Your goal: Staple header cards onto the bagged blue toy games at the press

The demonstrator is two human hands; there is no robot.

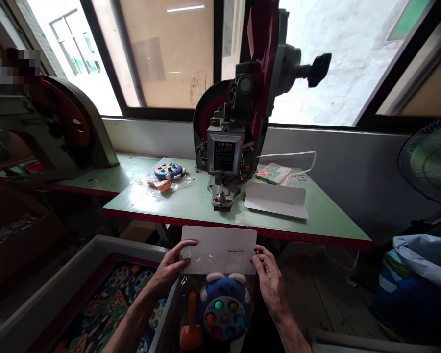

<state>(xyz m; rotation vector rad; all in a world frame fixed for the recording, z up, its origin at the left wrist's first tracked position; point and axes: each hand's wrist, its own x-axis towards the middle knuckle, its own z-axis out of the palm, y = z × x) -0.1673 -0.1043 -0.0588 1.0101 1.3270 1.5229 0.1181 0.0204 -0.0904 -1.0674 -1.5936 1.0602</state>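
My left hand (172,267) pinches the left edge of a white header card (215,242), thumb and fingers on either side. At the card's right edge my right hand (270,279) is closed, fingers bent against the corner. Below the card hangs a clear plastic bag holding a round blue animal-shaped toy (225,289) with coloured knobs and an orange toy hammer (190,336). Both hands are just in front of the table edge, below the head of a bench stapling machine (224,152). Whether the card is fastened to the bag cannot be made out.
On the green table (176,208) lie another blue toy (169,170), a bagged orange hammer (163,186), a folded white card (275,200) and printed cards (274,172). A grey bin (99,245) of packed toys stands lower left. A fan (431,162) and blue sack (400,284) are right.
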